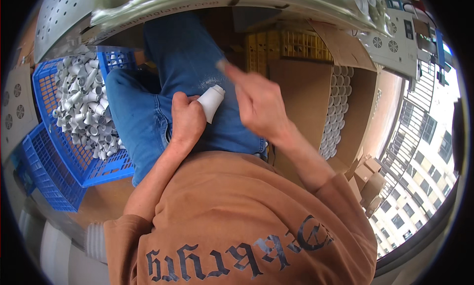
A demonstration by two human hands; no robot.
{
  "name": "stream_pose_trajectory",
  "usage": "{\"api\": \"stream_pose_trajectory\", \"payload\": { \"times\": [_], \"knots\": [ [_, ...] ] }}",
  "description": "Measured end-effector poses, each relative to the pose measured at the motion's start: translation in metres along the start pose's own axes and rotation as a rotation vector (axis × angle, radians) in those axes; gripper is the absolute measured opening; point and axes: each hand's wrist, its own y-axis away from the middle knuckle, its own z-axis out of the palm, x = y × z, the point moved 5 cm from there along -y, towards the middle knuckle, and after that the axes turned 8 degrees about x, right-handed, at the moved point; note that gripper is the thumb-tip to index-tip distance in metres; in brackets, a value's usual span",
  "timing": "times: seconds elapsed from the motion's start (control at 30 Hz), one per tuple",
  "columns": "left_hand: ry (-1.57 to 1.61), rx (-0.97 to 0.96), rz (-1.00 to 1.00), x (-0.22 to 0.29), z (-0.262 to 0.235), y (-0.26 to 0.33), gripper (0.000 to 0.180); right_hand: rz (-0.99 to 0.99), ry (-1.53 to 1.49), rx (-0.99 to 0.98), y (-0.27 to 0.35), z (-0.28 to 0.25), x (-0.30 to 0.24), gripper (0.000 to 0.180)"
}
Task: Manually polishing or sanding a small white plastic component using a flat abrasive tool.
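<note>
White tapered cup (211, 105) sits in the left hand (188, 121), over the lap, tilted, with its stepped end up and to the right. Left hand is closed around its near side, thumb on top; can't tell if the cup touches the denim behind it. Right hand (259, 104) is just right of the cup, fingers mostly curled, index pointing up-left past it; blurred, so can't tell whether it pinches anything small at the tip. Hand and cup look apart. White powder (212, 81) on the blue jeans (180, 45) just above the cup. Left side: blue crate (106, 175) heaped with loose white and grey tapered pieces (84, 102), lying every which way; second blue crate (54, 171) next to it, nearer the lower left. Right side: open cardboard box (301, 102), white round-ended pieces (337, 112) packed in neat rows against its far side. Yellow crate (306, 43) behind the box. Grey perforated metal panel (64, 18) upper left. Brown T-shirt (247, 196) with dark lettering fills the lower middle. Window with railing (402, 129) far right.
</note>
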Motion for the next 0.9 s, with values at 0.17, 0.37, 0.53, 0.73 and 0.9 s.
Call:
{"api": "stream_pose_trajectory", "payload": {
  "times": [0.17, 0.37, 0.53, 0.73, 0.9],
  "knots": [
    [0.137, 0.037, -0.058, -0.008, 0.002, 0.001, 0.018, -0.139, -0.066, -0.092, 0.042, 0.011, -0.014, 0.044],
    [0.155, 0.073, -0.027, 0.002, -0.001, -0.005, 0.013, -0.115, -0.021, -0.031, 0.04, 0.022, -0.003, 0.046],
    [0.322, 0.007, -0.203, 0.012, -0.001, 0.0, 0.022, -0.037, -0.002, -0.096, 0.034, 0.026, 0.0, 0.047],
    [0.45, -0.016, -0.277, 0.013, 0.004, -0.005, 0.037, -0.143, 0.054, -0.036, 0.041, 0.028, 0.003, 0.049],
    [0.375, 0.096, -0.268, 0.002, -0.001, -0.014, 0.04, -0.192, 0.019, -0.089, 0.038, 0.027, -0.004, 0.052]
  ]
}}
